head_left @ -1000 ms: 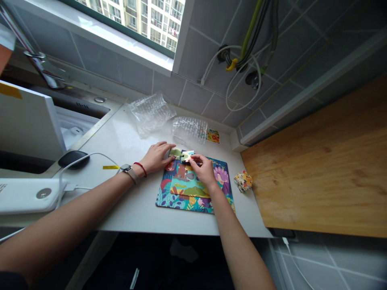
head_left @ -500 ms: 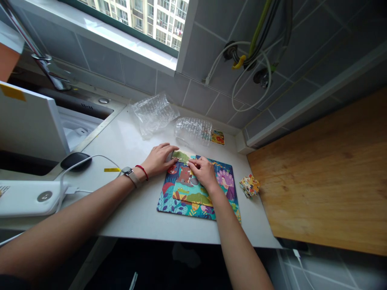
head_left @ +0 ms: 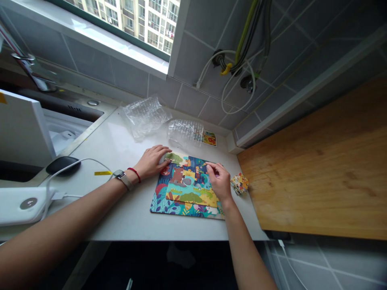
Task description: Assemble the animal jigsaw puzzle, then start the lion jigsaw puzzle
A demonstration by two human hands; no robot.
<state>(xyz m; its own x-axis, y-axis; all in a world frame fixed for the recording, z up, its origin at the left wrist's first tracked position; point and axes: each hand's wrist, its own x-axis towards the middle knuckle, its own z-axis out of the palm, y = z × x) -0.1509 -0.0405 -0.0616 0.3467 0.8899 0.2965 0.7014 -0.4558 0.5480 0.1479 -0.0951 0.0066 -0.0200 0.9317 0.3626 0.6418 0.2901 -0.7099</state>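
My left hand rests at the upper left corner of a colourful puzzle board, fingers stretched out. Its fingertips touch the edge of some joined pale and green puzzle pieces. My right hand hovers over the board's right side, its fingers bent and the thumb a little apart from the index finger; no piece shows between them. Below the pale pieces lies a joined block of puzzle pieces with a brown animal and green shapes. A pile of loose puzzle pieces sits just right of the board.
Crumpled clear plastic wrap and a second clear bag lie behind the board, beside a small picture card. At left are a black mouse, a white power bank and a cable. A wooden panel borders the right.
My right hand has left the pale pieces at the upper left and moved right across the board. My left hand stays at the corner. The view has shifted slightly.
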